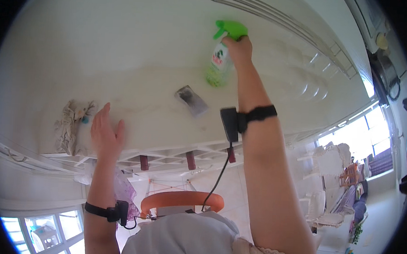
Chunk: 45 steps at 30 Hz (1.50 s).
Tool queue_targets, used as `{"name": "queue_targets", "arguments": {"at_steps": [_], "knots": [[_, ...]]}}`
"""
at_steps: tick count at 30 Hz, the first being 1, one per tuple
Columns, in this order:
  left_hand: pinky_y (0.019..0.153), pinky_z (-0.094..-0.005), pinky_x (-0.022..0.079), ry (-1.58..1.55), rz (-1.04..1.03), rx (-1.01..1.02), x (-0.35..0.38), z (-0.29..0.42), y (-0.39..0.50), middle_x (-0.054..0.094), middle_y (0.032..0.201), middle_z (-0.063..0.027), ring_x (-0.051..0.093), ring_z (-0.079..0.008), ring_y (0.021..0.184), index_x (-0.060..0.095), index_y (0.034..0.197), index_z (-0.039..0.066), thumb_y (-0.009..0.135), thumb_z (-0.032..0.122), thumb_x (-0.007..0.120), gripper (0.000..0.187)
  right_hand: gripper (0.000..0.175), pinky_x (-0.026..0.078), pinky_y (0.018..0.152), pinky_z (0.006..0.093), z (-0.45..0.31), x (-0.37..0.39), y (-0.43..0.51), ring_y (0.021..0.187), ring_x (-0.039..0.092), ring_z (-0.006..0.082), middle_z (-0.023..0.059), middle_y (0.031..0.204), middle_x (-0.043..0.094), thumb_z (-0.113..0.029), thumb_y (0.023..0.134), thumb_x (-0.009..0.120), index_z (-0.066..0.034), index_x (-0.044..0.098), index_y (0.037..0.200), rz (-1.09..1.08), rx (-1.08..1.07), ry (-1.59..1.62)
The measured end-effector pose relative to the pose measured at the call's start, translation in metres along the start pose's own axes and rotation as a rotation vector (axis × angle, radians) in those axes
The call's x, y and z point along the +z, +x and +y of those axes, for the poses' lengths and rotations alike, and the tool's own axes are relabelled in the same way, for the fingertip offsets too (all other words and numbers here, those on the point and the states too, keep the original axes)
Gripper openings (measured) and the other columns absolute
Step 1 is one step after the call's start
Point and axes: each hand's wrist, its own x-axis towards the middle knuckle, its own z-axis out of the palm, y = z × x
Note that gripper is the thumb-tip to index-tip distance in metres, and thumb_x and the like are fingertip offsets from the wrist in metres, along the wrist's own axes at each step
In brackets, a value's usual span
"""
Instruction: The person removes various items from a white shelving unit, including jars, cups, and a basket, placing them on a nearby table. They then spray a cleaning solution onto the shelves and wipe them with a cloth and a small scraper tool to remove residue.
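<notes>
My right hand [239, 50] grips the neck of a clear spray bottle [217, 65] with a bright green trigger head, held over a pale surface [147, 78]. Below the bottle, a small grey and dark flat item [192, 100], perhaps a sponge or pad, lies on that surface. My left hand [106, 133] holds nothing; its fingers are extended with the thumb apart, near the surface's front edge. Just left of it lies a crumpled beige cloth [69, 127] with a small blue spot beside it.
A metal rail rack [266, 14] runs across the upper right, with clear rounded glass-like objects [308, 74] beneath. Along the near edge is white latticework [166, 156] with dark red bottle tops [191, 160]. An orange curved bar [181, 198] is close to my body.
</notes>
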Motion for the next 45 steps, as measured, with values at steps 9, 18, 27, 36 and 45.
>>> {"name": "queue_targets", "arguments": {"at_steps": [9, 18, 27, 36, 45], "knots": [[0.097, -0.0507, 0.035, -0.218, 0.06, 0.213, -0.025, 0.065, 0.011, 0.051, 0.122, -0.0198, 0.046, -0.0405, 0.115, 0.044, 0.128, 0.002, 0.076, 0.026, 0.067, 0.061, 0.05, 0.044, 0.079, 0.0413, -0.066, 0.005, -0.195, 0.093, 0.055, 0.0338, 0.0119, 0.097, 0.06, -0.027, 0.062, 0.079, -0.0087, 0.061, 0.105, -0.072, -0.807, -0.253], [0.1, -0.0408, 0.037, -1.603, -0.882, -0.163, 0.016, 0.137, -0.07, 0.047, 0.128, -0.0102, 0.046, -0.0238, 0.119, 0.022, 0.141, 0.004, 0.072, 0.018, 0.077, 0.09, 0.062, 0.047, 0.086, 0.0361, -0.064, -0.049, -0.245, 0.105, 0.056, 0.0252, 0.0103, 0.115, 0.058, -0.011, 0.071, 0.069, -0.0068, 0.048, 0.129, -0.607, -0.411, 0.062], [0.096, -0.0405, 0.043, -1.934, -1.224, -0.719, 0.045, 0.182, -0.059, 0.047, 0.129, -0.0109, 0.053, -0.0236, 0.114, 0.026, 0.14, 0.006, 0.087, 0.045, 0.059, 0.074, 0.042, 0.051, 0.082, 0.0329, 0.044, -0.071, -0.177, 0.1, 0.058, 0.0197, 0.0103, 0.109, 0.061, -0.006, 0.078, 0.055, -0.0004, 0.051, 0.119, -0.434, 0.497, 0.701], [0.072, -0.0373, 0.057, -1.57, -0.986, -0.806, 0.038, 0.197, -0.024, 0.059, 0.111, -0.01, 0.064, -0.0208, 0.094, 0.045, 0.128, 0.005, 0.087, 0.034, 0.062, 0.052, 0.029, 0.052, 0.075, 0.0321, 0.041, -0.071, -0.126, 0.085, 0.063, 0.02, 0.011, 0.096, 0.064, -0.016, 0.081, 0.06, -0.0015, 0.055, 0.106, -0.314, 0.658, 0.79], [0.073, -0.0373, 0.056, -1.395, -0.93, -0.887, 0.012, 0.22, 0.015, 0.063, 0.102, -0.0067, 0.065, -0.0177, 0.086, 0.049, 0.126, 0.007, 0.087, 0.041, 0.061, 0.053, 0.018, 0.051, 0.06, 0.0316, 0.038, -0.073, -0.086, 0.066, 0.061, 0.0172, 0.0079, 0.077, 0.063, -0.018, 0.079, 0.066, -0.0052, 0.058, 0.088, -0.274, 0.513, 0.606]]}}
